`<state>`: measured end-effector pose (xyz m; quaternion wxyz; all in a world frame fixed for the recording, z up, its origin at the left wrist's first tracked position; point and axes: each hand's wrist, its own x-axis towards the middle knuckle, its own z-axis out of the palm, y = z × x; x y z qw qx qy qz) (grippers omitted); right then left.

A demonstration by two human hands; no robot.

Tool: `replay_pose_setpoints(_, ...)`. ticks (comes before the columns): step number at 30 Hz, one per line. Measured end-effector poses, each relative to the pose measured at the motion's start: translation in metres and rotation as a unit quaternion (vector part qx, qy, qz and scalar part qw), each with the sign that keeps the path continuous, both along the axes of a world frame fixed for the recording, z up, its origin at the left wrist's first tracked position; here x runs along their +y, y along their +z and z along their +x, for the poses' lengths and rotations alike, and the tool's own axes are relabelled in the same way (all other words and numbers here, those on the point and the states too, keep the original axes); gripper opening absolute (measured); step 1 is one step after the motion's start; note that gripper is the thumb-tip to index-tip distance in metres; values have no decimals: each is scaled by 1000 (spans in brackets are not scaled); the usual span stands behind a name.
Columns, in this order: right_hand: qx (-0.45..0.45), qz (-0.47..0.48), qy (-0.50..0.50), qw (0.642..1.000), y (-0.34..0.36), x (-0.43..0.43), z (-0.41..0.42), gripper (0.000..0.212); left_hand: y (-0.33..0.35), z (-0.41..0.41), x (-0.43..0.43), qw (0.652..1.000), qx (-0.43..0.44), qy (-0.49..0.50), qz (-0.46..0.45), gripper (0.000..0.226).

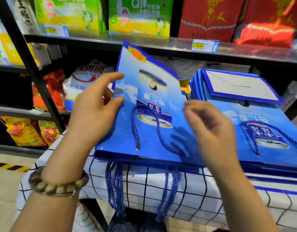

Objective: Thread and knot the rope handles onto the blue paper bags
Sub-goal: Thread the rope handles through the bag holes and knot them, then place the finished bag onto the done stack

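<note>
A flat blue paper bag (144, 97) tilts up at its far end on top of a left-hand stack of bags (114, 154). My left hand (97, 104) pinches its left edge between thumb and fingers. A blue rope handle (154, 131) is threaded through the bag and loops across its face. My right hand (206, 121) hovers blurred just over the bag's right side, fingers curled and apart, holding nothing that I can make out. More blue rope handles (116, 186) hang from the stack over the table's front edge.
A second stack of blue bags (254, 124) with a rope handle lies to the right, several more flat bags (236, 84) behind it. All rest on a checked tablecloth (177, 195). Black shelves (161, 44) with packaged goods stand close behind and at the left.
</note>
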<state>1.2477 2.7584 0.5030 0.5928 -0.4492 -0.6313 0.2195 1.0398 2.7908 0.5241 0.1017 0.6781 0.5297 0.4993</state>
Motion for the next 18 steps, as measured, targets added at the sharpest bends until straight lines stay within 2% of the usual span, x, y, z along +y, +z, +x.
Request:
replay_pose_setpoints(2, -7, -97, -61, 993, 9, 20, 15, 19, 8, -4, -7, 997, -58, -32, 50, 40)
replay_pose_setpoints(3, 0, -147, -45, 988, 9, 31, 20, 19, 11, -6, -9, 994, -78, -35, 70, 40)
replay_pose_setpoints(6, 118, -231, 55, 964, 7, 48, 18, 11, 15, -7, -12, 985, -131, -26, 112, 38)
replay_pose_setpoints(9, 205, -155, 23, 966, 17, 51, 23, 22, 20, -1, -12, 980, -144, 6, 139, 29)
replay_pose_setpoints(11, 221, -100, -5, 970, 31, 48, 35, 34, 26, 13, -6, 972, -193, -11, 133, 32)
replay_pose_setpoints(13, 182, -67, -37, 980, 46, 42, 55, 39, 33, 31, 4, 961, -254, -56, 96, 35)
replay_pose_setpoints(16, 111, -42, -105, 987, 68, 28, 95, 36, 39, 71, 25, 956, -265, -123, 32, 46)
replay_pose_setpoints(18, 82, -47, -137, 986, 79, 16, 122, 32, 38, 108, 37, 944, -278, -175, -30, 46)
